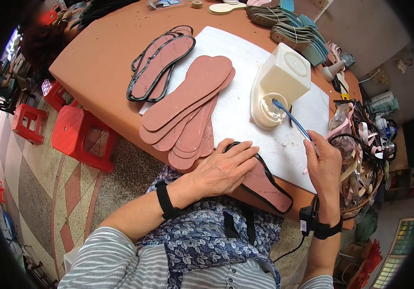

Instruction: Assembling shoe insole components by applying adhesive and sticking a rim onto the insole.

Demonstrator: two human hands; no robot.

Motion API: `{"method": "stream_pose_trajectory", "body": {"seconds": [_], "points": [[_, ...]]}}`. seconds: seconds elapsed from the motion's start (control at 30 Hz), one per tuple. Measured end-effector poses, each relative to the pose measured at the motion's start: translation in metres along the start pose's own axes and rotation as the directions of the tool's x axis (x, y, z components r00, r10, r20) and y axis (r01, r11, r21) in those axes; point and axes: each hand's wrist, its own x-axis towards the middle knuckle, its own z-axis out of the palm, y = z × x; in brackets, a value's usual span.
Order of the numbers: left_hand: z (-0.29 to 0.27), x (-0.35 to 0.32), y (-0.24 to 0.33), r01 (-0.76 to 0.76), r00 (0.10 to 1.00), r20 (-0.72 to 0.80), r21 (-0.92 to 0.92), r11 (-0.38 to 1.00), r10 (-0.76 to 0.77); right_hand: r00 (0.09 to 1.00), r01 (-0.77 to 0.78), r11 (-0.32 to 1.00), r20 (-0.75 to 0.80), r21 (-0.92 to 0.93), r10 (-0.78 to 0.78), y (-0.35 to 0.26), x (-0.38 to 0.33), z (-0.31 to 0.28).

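Note:
My left hand (219, 172) lies with its fingers stretched out over a pink sole-shaped piece (267, 187) with a black edging, at the near edge of the table. The fingers cover the piece's far end. In my right hand (326, 161) is a blue toothbrush (294, 120), pinched by its handle. Its bristles dip into the round mouth of a cream dispenser (284, 72), where white paste (269, 107) shows. Left of it lies a fanned pile of plain pink sole pieces (192, 96). Beyond that are several black-edged soles (163, 65), overlapping.
A white board (308, 113) lies under the dispenser on the brown table (105, 62). Stacked strap parts (298, 36) stand at the far right. Tangled ribbons and straps (358, 159) crowd the right edge. Red stools (79, 137) stand at left; another person (48, 41) sits at the far left.

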Motion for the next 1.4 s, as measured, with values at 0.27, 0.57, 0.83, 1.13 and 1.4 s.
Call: {"method": "stream_pose_trajectory", "body": {"seconds": [0.27, 0.57, 0.83, 1.13, 1.4], "points": [[-0.001, 0.001, 0.002, 0.034, 0.999, 0.032, 0.026, 0.999, -0.035, 0.996, -0.091, 0.988, -0.009, 0.123, 0.093, 0.02, -0.015, 0.009], [-0.001, 0.0, 0.002, 0.045, 0.999, 0.027, 0.02, 0.999, -0.046, 0.99, -0.138, 0.972, 0.0, 0.191, 0.141, 0.022, -0.017, 0.017], [0.0, 0.0, 0.001, 0.042, 0.999, 0.03, 0.019, 0.999, -0.043, 0.99, -0.132, 0.98, -0.019, 0.152, 0.137, 0.021, -0.023, 0.02], [-0.001, 0.0, 0.0, 0.039, 0.998, 0.042, 0.024, 0.999, -0.04, 0.983, -0.116, 0.961, -0.111, 0.251, 0.147, 0.02, -0.026, 0.027], [0.0, -0.001, 0.001, 0.041, 0.998, 0.042, 0.021, 0.999, -0.042, 0.983, -0.169, 0.958, -0.027, 0.233, 0.18, 0.017, -0.029, 0.028]]}}
